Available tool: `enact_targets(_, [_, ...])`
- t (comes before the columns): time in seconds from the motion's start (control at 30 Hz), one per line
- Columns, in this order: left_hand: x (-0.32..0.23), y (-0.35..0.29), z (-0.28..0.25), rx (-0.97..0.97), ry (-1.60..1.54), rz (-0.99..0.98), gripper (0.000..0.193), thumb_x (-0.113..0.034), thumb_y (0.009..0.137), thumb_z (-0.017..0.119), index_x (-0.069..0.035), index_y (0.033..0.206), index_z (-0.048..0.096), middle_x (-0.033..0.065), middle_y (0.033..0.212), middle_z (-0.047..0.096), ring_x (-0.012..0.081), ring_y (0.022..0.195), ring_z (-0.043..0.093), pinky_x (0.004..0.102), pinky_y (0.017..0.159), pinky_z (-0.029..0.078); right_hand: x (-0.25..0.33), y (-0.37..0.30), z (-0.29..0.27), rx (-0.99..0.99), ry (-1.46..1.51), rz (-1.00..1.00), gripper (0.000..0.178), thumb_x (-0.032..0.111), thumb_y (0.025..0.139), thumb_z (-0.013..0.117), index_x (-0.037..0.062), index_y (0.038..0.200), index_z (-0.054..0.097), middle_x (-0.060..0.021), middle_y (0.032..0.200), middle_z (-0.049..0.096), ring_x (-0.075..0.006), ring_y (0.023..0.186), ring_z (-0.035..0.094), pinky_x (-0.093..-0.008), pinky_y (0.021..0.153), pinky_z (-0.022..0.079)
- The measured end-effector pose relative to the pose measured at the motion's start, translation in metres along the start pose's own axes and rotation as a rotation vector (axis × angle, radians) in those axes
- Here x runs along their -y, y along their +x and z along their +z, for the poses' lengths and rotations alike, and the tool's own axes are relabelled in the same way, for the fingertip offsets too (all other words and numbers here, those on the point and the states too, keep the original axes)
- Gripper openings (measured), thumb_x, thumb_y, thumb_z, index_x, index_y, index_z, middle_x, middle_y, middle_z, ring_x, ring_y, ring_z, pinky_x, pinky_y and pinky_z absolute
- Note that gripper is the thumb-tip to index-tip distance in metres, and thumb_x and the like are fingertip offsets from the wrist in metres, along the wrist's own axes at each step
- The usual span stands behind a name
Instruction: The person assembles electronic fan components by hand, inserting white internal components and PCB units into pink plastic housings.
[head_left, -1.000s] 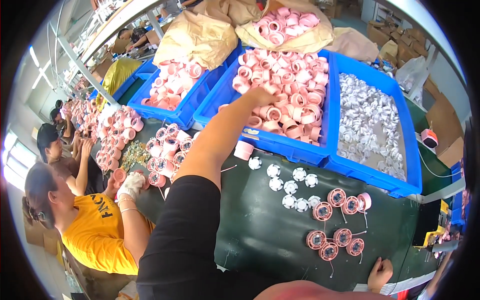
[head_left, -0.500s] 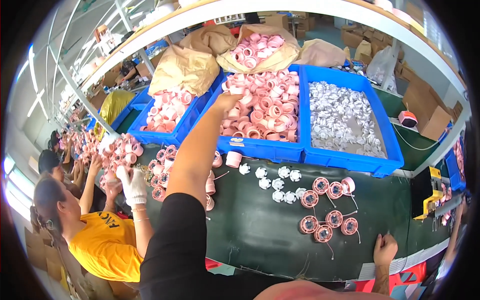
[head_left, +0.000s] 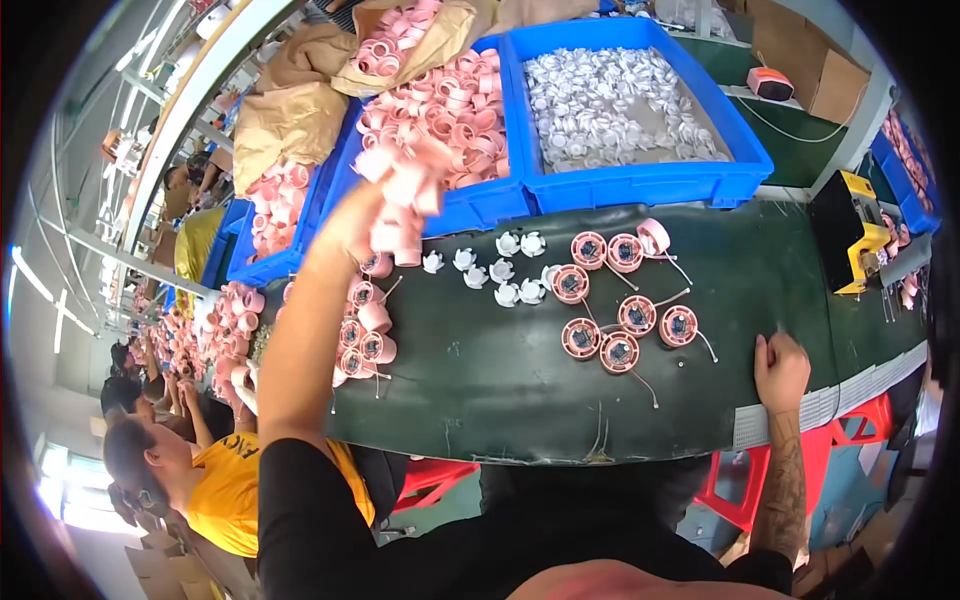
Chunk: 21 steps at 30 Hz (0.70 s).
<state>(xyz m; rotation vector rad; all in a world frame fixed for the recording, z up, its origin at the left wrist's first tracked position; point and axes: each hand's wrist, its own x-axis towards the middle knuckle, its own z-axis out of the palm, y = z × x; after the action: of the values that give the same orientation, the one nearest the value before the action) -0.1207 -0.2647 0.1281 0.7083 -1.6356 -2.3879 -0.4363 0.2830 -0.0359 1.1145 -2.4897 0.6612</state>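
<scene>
The left hand (head_left: 352, 222), left of centre, is closed around a bunch of pink cup-shaped plastic rings (head_left: 408, 188), blurred and overlapping; its exact finger positions cannot be told. The right hand (head_left: 782, 372), at lower right, is loosely curled on the dark green tabletop (head_left: 500, 400), with nothing visible in it. The bunch blocks part of a blue plastic bin (head_left: 470, 213) of similar rings, upper centre; the left forearm covers some assembled pieces on the table. White petal-edged plastic discs (head_left: 507, 244) and pink rings with dark circuit boards and wires (head_left: 637, 316) lie mid-frame. Another blue bin (head_left: 650, 188) holds white discs. A yellow-and-black device (head_left: 868, 235) stands at right. Dark lettering marks a co-worker's yellow shirt (head_left: 225, 495), lower left.
</scene>
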Motion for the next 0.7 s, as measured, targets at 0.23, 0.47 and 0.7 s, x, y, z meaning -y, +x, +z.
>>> enact_targets(0.23, [0.110, -0.001, 0.049, -0.063, 0.147, -0.362, 0.043, -0.041, 0.098, 0.067, -0.010, 0.127, 0.059, 0.0133, 0.085, 0.072, 0.0237, 0.064, 0.071, 0.0373, 0.053, 0.060, 0.004, -0.010, -0.006, -0.041, 0.027, 0.004, 0.037, 0.014, 0.089, 0.071, 0.0050, 0.063, 0.046, -0.0136, 0.063, 0.050, -0.0380, 0.059, 0.052, -0.0475, 0.060, 0.040])
enact_targets(0.47, [0.098, 0.013, 0.080, -0.167, 0.332, -0.425, 0.047, -0.035, 0.096, 0.068, -0.008, 0.132, 0.057, 0.0130, 0.115, 0.063, 0.0314, 0.090, 0.071, 0.0473, 0.080, 0.063, -0.002, -0.014, -0.009, -0.048, 0.045, 0.021, 0.036, 0.013, 0.085, 0.074, 0.0060, 0.062, 0.047, -0.0124, 0.063, 0.051, -0.0373, 0.058, 0.053, -0.0467, 0.060, 0.042])
enact_targets(0.7, [-0.006, 0.019, 0.092, -0.256, 1.050, -0.397, 0.060, -0.048, 0.093, 0.069, -0.002, 0.131, 0.066, 0.0199, 0.116, 0.072, 0.0307, 0.085, 0.076, 0.0381, 0.068, 0.063, -0.003, -0.008, -0.011, -0.030, 0.039, 0.036, 0.034, 0.012, 0.083, 0.074, 0.0074, 0.061, 0.049, -0.0101, 0.060, 0.051, -0.0347, 0.057, 0.052, -0.0446, 0.059, 0.040])
